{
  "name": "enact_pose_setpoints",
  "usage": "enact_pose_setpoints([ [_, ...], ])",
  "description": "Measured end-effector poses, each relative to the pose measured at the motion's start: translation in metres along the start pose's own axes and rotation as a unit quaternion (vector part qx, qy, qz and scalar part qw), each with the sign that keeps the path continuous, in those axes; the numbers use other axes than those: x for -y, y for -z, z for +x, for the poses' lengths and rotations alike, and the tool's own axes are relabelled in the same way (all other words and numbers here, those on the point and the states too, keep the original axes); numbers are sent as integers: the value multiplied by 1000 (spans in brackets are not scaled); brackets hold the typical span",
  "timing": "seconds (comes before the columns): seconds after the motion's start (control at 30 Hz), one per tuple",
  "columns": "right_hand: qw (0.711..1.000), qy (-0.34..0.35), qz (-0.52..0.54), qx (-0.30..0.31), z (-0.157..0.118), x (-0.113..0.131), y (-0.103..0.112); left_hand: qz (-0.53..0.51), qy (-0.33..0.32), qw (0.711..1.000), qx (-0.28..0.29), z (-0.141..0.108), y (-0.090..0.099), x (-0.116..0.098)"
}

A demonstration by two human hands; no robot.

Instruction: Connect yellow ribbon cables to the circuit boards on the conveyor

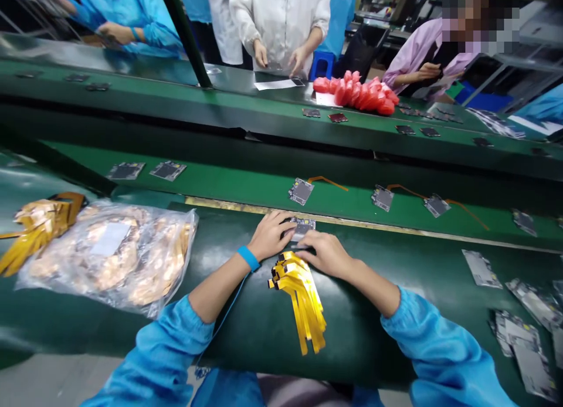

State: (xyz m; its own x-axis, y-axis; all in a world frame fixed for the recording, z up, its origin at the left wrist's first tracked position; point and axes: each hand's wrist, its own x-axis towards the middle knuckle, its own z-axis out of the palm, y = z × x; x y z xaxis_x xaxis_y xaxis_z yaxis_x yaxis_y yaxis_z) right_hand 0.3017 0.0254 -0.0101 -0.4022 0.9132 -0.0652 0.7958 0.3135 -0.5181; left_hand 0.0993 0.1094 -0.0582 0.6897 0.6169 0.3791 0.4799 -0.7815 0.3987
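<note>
A small circuit board point(303, 226) lies on the green bench between my two hands. My left hand point(271, 236), with a blue strap at its wrist, rests its fingertips on the board's left end. My right hand point(324, 251) is at the board's near right edge, thumb and fingers bent towards each other; whether they pinch anything is too small to tell. Just below my hands lies a fanned pile of yellow flex cables point(303, 295) with dark connector ends, touched by neither palm.
A plastic bag of cables point(118, 254) and loose orange cables point(48, 222) lie left. Circuit boards point(523, 342) are piled right. Beyond, a green belt point(246, 181) carries boards, some with cables. Across it, people work near red bundles point(360, 93). A dark post point(57, 160) stands left.
</note>
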Motion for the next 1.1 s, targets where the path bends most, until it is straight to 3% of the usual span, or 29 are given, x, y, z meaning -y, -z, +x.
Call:
enact_pose_setpoints([
  [0.13, 998, -7, -3, 61, -4, 12, -10, -21, -6, 999, -47, -1, -2, 3],
  [0.27, 998, -18, 17, 63, -2, 9, -15, -36, 2, 995, -89, 0, -2, 2],
  [0.4, 997, -23, 60, 52, -4, 4, -14, -20, 14, 996, -91, 6, -2, -5],
  [0.57, 996, -9, 83, 17, -12, 0, -13, 4, 62, 998, -28, 22, -6, -22],
  [0.73, 984, 19, 162, -75, -27, -18, -15, 29, 124, 990, 62, 38, -7, -40],
  [0.97, 935, -116, 286, -175, -40, -63, -13, 94, 152, 973, 147, 54, -9, -62],
  [1.1, 939, -150, 250, -184, -38, -75, -12, 128, 155, 967, 157, 57, -13, -68],
])
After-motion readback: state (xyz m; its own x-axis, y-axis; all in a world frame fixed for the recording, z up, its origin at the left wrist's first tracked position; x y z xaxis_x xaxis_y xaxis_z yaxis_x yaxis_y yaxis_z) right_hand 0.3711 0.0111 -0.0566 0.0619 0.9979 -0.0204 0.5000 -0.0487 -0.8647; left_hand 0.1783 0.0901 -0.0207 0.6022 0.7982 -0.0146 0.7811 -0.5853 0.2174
